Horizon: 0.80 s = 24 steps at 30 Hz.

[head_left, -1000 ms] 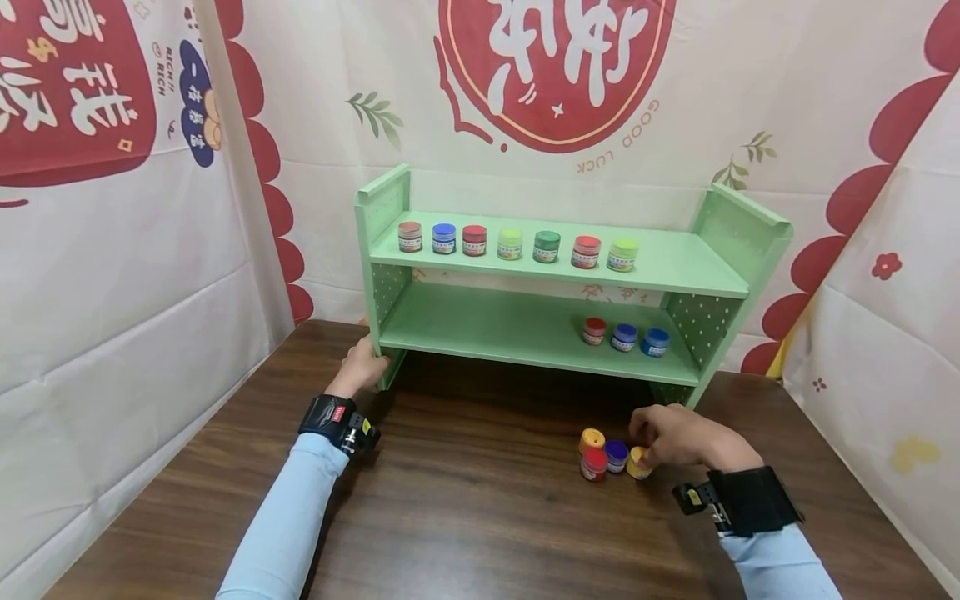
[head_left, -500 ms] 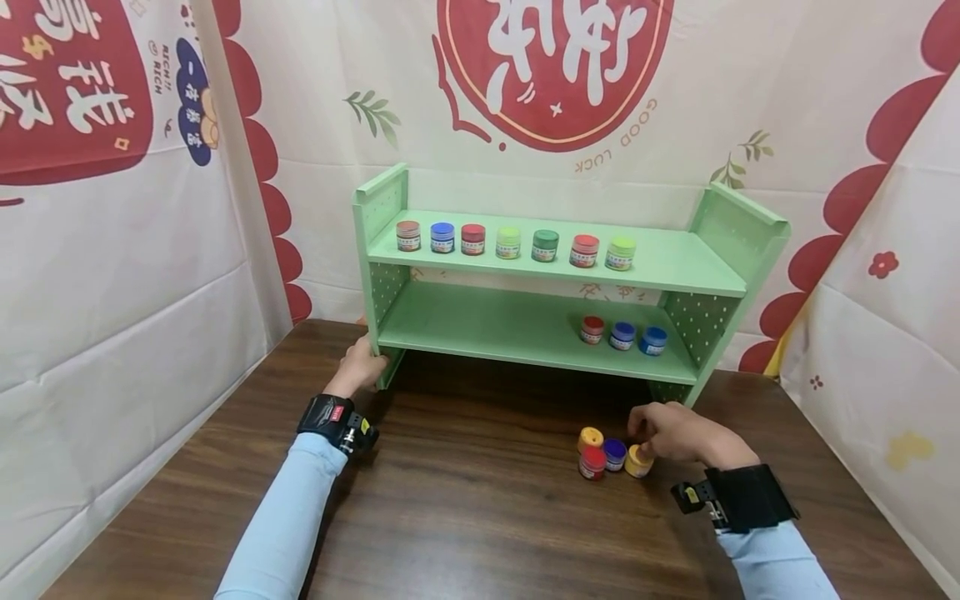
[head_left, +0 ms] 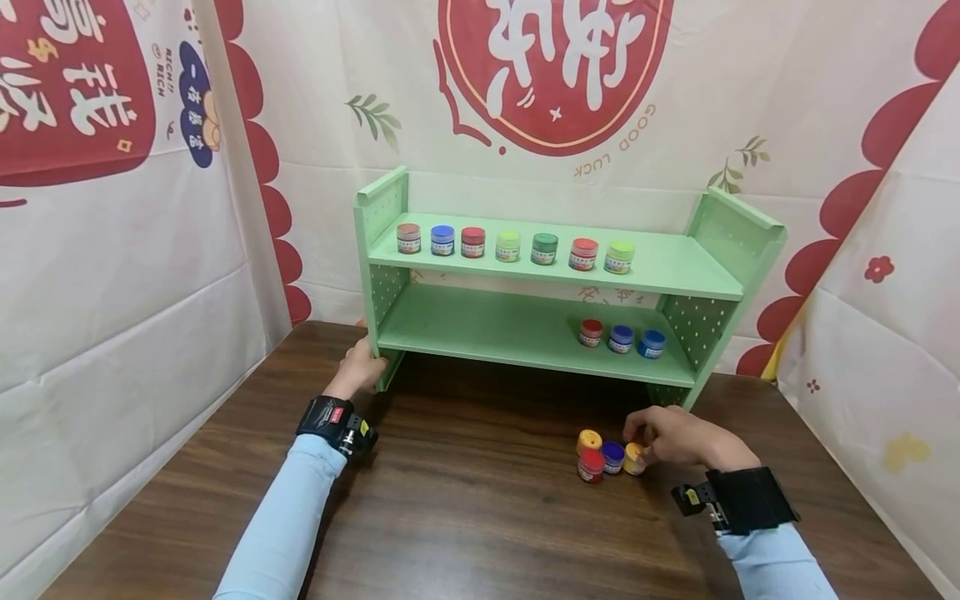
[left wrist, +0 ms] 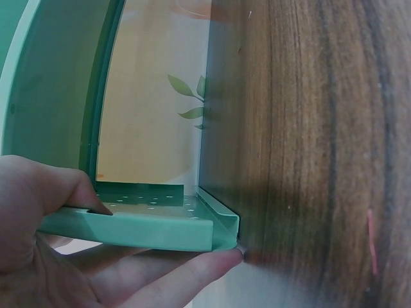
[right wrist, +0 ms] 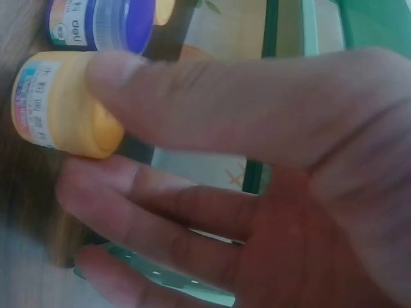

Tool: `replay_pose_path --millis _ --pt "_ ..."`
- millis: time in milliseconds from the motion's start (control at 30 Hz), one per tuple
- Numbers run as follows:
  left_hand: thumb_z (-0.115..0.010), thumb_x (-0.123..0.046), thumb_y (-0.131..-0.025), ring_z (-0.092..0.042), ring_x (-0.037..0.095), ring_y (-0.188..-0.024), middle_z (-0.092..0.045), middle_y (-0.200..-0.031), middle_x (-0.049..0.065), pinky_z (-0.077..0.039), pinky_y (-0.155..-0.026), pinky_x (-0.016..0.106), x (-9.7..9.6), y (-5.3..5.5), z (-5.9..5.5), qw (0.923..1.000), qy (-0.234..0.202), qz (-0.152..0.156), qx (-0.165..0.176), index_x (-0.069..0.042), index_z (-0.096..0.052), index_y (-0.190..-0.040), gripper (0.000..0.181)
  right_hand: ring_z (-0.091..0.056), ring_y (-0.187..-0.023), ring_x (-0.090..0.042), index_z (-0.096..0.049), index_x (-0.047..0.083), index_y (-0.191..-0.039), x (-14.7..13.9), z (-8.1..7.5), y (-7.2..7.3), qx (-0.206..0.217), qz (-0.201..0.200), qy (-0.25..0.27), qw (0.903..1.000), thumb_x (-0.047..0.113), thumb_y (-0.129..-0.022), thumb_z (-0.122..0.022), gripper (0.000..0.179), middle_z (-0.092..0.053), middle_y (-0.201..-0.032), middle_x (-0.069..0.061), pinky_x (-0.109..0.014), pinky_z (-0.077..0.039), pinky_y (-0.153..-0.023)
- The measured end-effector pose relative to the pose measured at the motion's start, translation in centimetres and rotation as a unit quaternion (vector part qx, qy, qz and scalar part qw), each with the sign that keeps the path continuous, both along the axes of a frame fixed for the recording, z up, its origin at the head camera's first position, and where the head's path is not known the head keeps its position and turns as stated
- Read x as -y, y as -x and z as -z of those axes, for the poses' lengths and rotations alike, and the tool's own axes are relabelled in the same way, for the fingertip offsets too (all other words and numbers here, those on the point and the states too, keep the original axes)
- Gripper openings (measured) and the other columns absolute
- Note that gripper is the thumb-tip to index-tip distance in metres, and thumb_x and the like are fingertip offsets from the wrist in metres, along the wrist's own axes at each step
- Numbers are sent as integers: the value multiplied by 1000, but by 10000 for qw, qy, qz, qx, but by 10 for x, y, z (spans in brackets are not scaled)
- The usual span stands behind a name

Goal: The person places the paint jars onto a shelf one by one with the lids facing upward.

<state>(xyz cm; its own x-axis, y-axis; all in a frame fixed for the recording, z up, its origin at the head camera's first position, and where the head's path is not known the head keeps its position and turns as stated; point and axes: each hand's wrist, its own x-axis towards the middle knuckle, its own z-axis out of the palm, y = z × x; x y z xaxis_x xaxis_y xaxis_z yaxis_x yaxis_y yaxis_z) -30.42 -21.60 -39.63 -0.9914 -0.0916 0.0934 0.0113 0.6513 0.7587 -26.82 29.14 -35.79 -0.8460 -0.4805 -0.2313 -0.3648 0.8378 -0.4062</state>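
My left hand (head_left: pixel 362 367) grips the lower left side panel of a green two-tier shelf (head_left: pixel 480 321). In the left wrist view the thumb lies on one face of the panel (left wrist: pixel 128 228), with fingers along the other. Low on the right, my right hand (head_left: pixel 678 435) pinches a yellow paint jar (head_left: pixel 634 458) between thumb and fingers; the right wrist view shows the thumb on its lid edge. Beside that jar stand a purple-blue jar (head_left: pixel 612 457), a red jar (head_left: pixel 591 465) and another yellow jar (head_left: pixel 588 442), all on the table.
A row of several paint jars (head_left: pixel 507 245) stands on the upper tier. On the lower tier, toward the right, are a red jar (head_left: pixel 591 332) and two blue jars (head_left: pixel 620 338). Printed cloth (head_left: pixel 525 187) hangs behind the wooden table (head_left: pixel 465 517).
The pinched yellow jar has shifted slightly left, closer to the purple-blue jar, with my right hand. My left hand keeps its hold on the shelf panel.
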Motion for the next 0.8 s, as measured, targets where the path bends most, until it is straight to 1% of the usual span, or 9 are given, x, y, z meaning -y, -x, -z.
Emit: replay_pose_path --millis 100,200,267,333,400,500,567,667,800 --pt "-48 -8 -96 -64 39 -95 -61 -125 29 -60 -58 42 0 0 0 10000 2 4 -14 -4 -51 -137 41 -53 -77 -18 -69 9 -104 0 1 1 -61 19 -113 9999 6 -87 -78 20 -64 -88 -3 -32 -46 -68" --pt "-48 -8 -96 -64 39 -96 -61 -125 29 -60 -58 42 0 1 0 10000 1 5 -16 -4 -51 -138 42 -52 -76 -18 -67 9 -101 -1 3 2 -129 157 -304 9993 14 -90 -77 16 -63 -86 -2 -32 -44 -67" --pt "-48 -8 -96 -64 39 -95 -60 -125 29 -60 -57 42 0 1 0 10000 -17 8 -7 -4 -51 -138 42 -51 -76 -18 -66 9 -99 -2 3 3 -147 251 -406 9988 19 -91 -76 17 -62 -85 -1 -32 -43 -67" --pt "-48 -8 -96 -64 39 -94 -60 -125 29 -60 -57 43 0 0 -1 10000 -19 8 2 -4 -51 -138 43 -51 -77 -19 -66 8 -103 -2 3 3 -98 312 -373 9988 21 -90 -79 23 -61 -86 -2 -33 -42 -67" --pt "-48 -8 -96 -64 39 -93 -60 -124 29 -60 -58 43 1 0 -1 10000 -20 5 12 -4 -51 -138 42 -51 -78 -20 -65 8 -109 -1 2 3 -62 265 -261 9993 19 -87 -81 29 -61 -87 -4 -33 -42 -68" --pt "-48 -9 -96 -64 39 -92 -60 -123 29 -61 -58 44 1 -1 -3 10000 34 15 9 -4 -51 -137 40 -52 -79 -20 -66 8 -115 0 1 2 -68 140 -112 9998 10 -83 -83 36 -62 -87 -4 -32 -44 -68" --pt "-48 -9 -96 -64 39 -92 -60 -123 30 -61 -59 45 1 -1 -3 10000 59 23 6 -4 -51 -136 40 -51 -76 -19 -66 9 -111 1 0 1 -152 69 -103 9998 7 -83 -83 32 -62 -85 -3 -32 -43 -66" --pt "-48 -8 -96 -64 39 -93 -60 -124 30 -61 -58 45 1 -1 -3 10000 77 31 14 -3 -50 -136 40 -50 -74 -18 -66 8 -107 1 1 1 -204 150 -149 9996 6 -83 -82 29 -61 -83 -2 -31 -42 -65" --pt "-48 -9 -96 -64 39 -94 -61 -123 30 -60 -58 44 0 0 -2 9999 98 29 11 -3 -51 -135 39 -51 -73 -18 -66 6 -109 1 3 1 -164 181 -109 9996 7 -82 -84 32 -60 -81 -3 -31 -42 -65"
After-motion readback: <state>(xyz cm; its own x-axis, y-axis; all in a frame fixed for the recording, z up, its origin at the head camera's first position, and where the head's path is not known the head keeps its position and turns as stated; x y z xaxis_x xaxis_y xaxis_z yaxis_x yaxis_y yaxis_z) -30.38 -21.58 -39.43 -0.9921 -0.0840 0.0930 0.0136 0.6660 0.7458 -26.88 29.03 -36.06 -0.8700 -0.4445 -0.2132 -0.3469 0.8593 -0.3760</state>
